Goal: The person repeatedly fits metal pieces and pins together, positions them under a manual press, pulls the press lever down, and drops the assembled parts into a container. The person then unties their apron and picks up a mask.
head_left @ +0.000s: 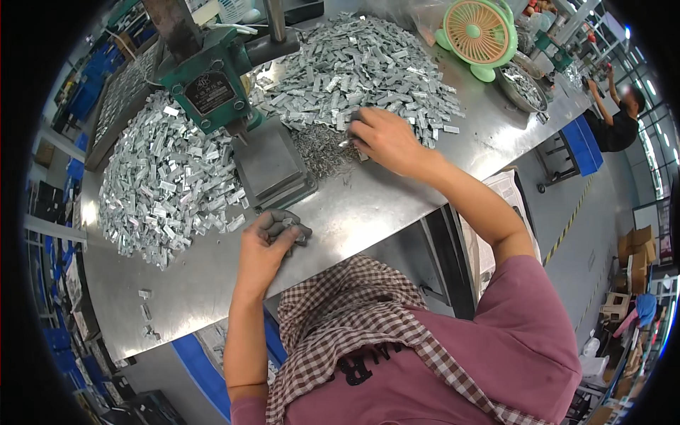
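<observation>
My left hand (pixel 268 244) is closed near the table's front edge, just in front of the press base. Thumb and fingers pinch a small silver metal piece (pixel 289 222), mostly covered by the dark-stained fingertips. At the right side of a heap of tiny metal pins (pixel 322 150), my right hand (pixel 388 140) has its fingers drawn together. A shiny bit shows by those fingertips, but what they hold is too small to make out. Between the two heaps of metal pieces stands a green hand press (pixel 209 88), its ram above a square grey steel base (pixel 273 161).
Flat silver metal pieces lie in a left heap (pixel 166 184) and a larger back heap (pixel 354 71). A green and orange fan (pixel 479 33) stands at the back right, beside a bowl of parts (pixel 523 88). Several loose pieces (pixel 146 312) lie front left. Another person (pixel 623 117) works far right.
</observation>
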Tool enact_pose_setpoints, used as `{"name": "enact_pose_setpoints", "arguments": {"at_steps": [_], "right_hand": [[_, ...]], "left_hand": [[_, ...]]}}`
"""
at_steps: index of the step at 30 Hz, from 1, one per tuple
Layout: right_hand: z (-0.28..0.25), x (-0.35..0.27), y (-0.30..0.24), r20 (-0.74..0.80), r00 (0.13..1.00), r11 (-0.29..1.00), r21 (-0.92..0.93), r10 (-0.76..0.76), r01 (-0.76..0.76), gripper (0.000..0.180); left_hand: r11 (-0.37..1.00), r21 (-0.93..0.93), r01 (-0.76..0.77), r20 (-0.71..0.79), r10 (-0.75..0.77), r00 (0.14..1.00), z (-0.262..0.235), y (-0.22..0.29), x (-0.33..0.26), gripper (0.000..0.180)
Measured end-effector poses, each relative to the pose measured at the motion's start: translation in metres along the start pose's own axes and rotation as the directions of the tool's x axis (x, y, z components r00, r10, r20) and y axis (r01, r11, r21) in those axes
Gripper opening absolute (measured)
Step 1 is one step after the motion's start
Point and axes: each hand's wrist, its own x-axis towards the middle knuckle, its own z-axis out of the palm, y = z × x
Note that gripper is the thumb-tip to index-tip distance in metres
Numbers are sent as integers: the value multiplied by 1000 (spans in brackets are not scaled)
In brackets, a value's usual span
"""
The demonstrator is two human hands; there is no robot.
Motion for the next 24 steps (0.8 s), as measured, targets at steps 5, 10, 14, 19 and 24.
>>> {"name": "enact_pose_setpoints", "arguments": {"at_steps": [5, 10, 14, 19, 24], "right_hand": [[-15, -60, -19, 127, 977, 981, -70, -170, 180, 19], [-18, -74, -20, 139, 988, 997, 26, -71, 68, 12], [-21, -64, -18, 203, 979, 988, 152, -25, -6, 16], [-27, -58, -21, 405, 914, 947, 286, 19, -146, 24], [-22, -36, -38, 331, 942, 840, 496, 52, -220, 25]], "left_hand": [[999, -39, 11, -31, -12, 999, -1, -4, 6, 11], [996, -82, -19, -20, 17, 1000, 13, -2, 18, 16], [995, -101, -11, -26, 8, 1000, 14, -5, 20, 19], [996, -93, -7, -22, 5, 1000, 6, -11, 16, 23], [984, -176, -37, -83, 22, 996, 11, -15, 15, 28]]}}
